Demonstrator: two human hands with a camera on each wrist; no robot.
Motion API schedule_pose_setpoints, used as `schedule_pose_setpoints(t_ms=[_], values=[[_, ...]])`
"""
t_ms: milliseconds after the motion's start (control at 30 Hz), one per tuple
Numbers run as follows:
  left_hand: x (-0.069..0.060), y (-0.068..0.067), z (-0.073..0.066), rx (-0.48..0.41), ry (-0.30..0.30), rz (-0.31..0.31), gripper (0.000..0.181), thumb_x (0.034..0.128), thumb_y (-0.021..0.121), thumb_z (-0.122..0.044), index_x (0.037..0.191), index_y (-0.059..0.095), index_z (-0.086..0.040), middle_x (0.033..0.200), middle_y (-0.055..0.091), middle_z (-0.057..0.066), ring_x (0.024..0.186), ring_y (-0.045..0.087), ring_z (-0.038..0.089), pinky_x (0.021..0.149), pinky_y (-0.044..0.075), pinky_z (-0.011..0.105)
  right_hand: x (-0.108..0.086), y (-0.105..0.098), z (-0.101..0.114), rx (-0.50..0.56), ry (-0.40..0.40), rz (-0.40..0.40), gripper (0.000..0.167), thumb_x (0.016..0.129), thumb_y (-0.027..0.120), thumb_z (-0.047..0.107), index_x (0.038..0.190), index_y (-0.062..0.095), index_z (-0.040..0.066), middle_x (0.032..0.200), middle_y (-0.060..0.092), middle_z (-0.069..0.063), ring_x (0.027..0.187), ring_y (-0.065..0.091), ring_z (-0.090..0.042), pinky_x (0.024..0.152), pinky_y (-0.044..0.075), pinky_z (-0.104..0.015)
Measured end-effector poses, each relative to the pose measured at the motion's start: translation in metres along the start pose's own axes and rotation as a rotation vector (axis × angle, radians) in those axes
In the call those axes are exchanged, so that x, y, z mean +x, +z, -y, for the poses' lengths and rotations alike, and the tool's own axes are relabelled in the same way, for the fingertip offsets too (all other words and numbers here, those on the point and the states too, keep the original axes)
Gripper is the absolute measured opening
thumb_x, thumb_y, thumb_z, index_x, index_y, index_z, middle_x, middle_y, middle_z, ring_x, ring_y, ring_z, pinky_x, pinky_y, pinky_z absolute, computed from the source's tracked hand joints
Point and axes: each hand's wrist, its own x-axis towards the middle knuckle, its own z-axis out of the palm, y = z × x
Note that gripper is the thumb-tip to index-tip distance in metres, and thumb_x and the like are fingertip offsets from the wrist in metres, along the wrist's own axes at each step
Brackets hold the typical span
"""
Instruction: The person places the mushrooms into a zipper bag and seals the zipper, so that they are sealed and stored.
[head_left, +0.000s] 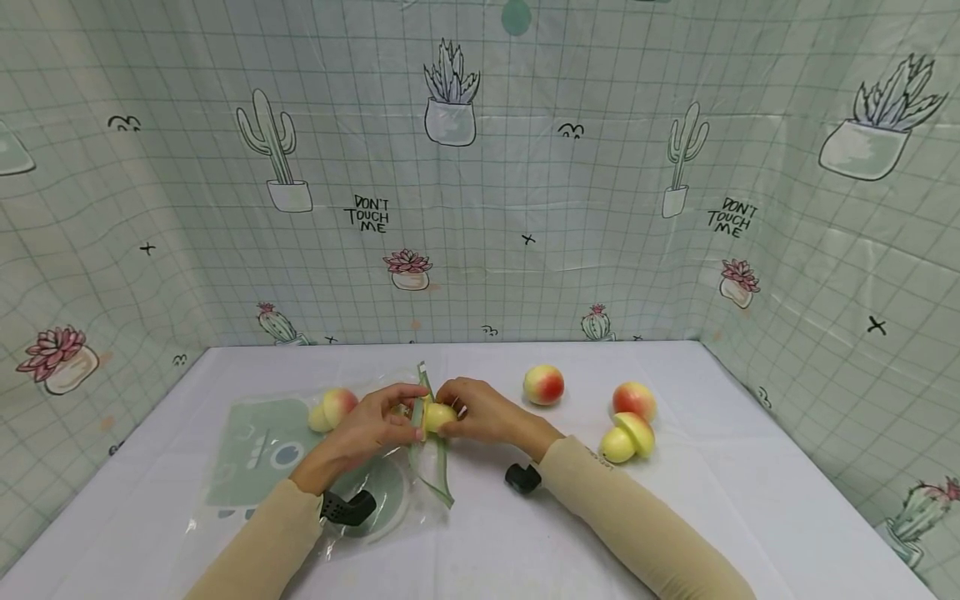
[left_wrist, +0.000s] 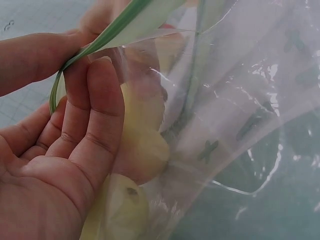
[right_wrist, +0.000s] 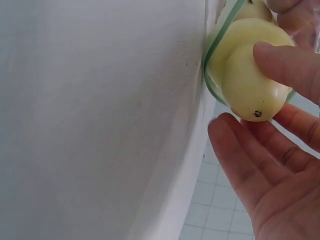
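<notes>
My left hand [head_left: 375, 421] pinches the green-edged mouth of a clear zip bag [left_wrist: 240, 90] between thumb and forefinger. In the bag's opening, my right hand [head_left: 477, 412] holds a yellow pear [right_wrist: 252, 85], thumb on top and fingers below. The right wrist view shows the pear's dark-tipped end pointing out of the bag. Through the plastic in the left wrist view, pale yellow fruit [left_wrist: 142, 155] shows beside the left fingers. A red-and-yellow peach [head_left: 342, 402] and a yellow fruit [head_left: 320, 418] lie left of the left hand, seemingly under the plastic.
Right of the hands, one peach [head_left: 543, 385] sits alone on the white table [head_left: 525, 550]. Another peach [head_left: 635, 400] touches a yellow pear [head_left: 630, 437] farther right. The bag's green-printed body [head_left: 247, 450] spreads flat to the left. A patterned curtain [head_left: 480, 208] surrounds the table.
</notes>
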Motion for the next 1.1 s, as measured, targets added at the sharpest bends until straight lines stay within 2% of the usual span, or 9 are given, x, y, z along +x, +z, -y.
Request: schedule_pose_setpoints(t_ms=[133,433,600,833,1100], values=[[0.0001,-0.0003,-0.0009,0.020,0.001,-0.014,0.064,0.0797,0.072,0.001,0.136,0.043,0.006,0.108,0.043,0.012,0.084,0.051,0.017,0.067,0.047,0.022,0.0038,0.0009,0.0004,-0.047,-0.004,-0.002,0.032,0.080,0.078,0.017,0.107,0.063,0.010,0.099,0.061,0.002,0.084,0.058,-0.010,0.072,0.048,-0.020],[0.0004,-0.0005,-0.0010,0.046,-0.001,-0.038,0.060,0.0798,0.073,0.002,0.134,0.046,0.004,0.108,0.043,0.013,0.087,0.048,0.020,0.066,0.046,0.021,0.0081,0.0037,0.0028,-0.020,0.016,0.006,0.032,0.080,0.077,0.014,0.108,0.063,0.010,0.098,0.061,0.002,0.076,0.058,-0.007,0.070,0.049,-0.020],[0.0008,-0.0006,-0.0010,0.038,-0.012,-0.038,0.061,0.0797,0.073,0.002,0.135,0.046,0.004,0.108,0.042,0.012,0.088,0.047,0.020,0.066,0.046,0.021,0.0074,0.0028,0.0010,0.043,0.055,0.013,0.033,0.079,0.078,0.013,0.108,0.063,0.010,0.098,0.062,0.001,0.075,0.060,-0.007,0.068,0.050,-0.021],[0.0018,-0.0008,-0.0010,0.033,-0.008,-0.035,0.063,0.0795,0.073,0.002,0.135,0.045,0.005,0.108,0.042,0.011,0.089,0.046,0.020,0.065,0.046,0.021,0.0053,0.0007,-0.0046,0.154,0.136,0.011,0.027,0.079,0.078,0.009,0.101,0.064,0.013,0.093,0.064,0.003,0.081,0.064,-0.010,0.068,0.052,-0.023],[0.0016,-0.0008,-0.0011,0.033,-0.005,-0.035,0.062,0.0792,0.073,0.002,0.135,0.045,0.005,0.109,0.042,0.012,0.086,0.048,0.019,0.064,0.046,0.021,0.0098,0.0037,-0.0033,0.169,0.129,0.012,0.028,0.079,0.076,0.006,0.103,0.064,0.010,0.093,0.064,0.000,0.081,0.064,-0.010,0.067,0.052,-0.023]])
